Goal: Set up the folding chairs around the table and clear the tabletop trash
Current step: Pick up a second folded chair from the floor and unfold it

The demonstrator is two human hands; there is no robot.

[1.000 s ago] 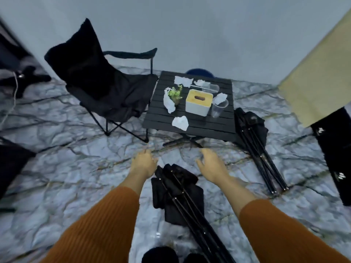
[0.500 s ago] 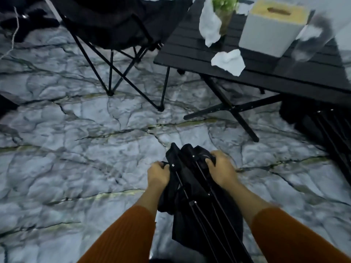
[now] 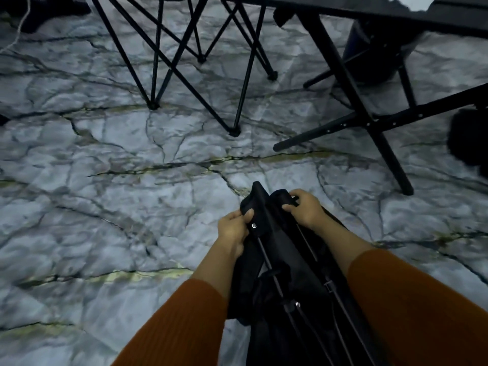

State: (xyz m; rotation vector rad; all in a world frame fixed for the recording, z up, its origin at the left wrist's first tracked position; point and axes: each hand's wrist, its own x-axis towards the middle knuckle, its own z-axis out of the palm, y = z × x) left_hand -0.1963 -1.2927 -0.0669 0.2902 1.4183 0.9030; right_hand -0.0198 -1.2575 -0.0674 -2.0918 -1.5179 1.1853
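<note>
On the marble floor, both hands — left hand (image 3: 232, 229), right hand (image 3: 303, 207) — clench the folded chair (image 3: 287, 268) top.

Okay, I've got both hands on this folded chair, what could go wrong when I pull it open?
Both hands, left hand and right hand, grip the folded chair close to its rods and joints, so the spreading frame might pinch them. The table leg and the open chair's legs stand just ahead, so the unfolding frame may knock them.

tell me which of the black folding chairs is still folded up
The black folding chair gripped at its top by the left hand and right hand, its fabric and rods bundled together. The other chair, at upper left, stands on splayed legs.
</note>
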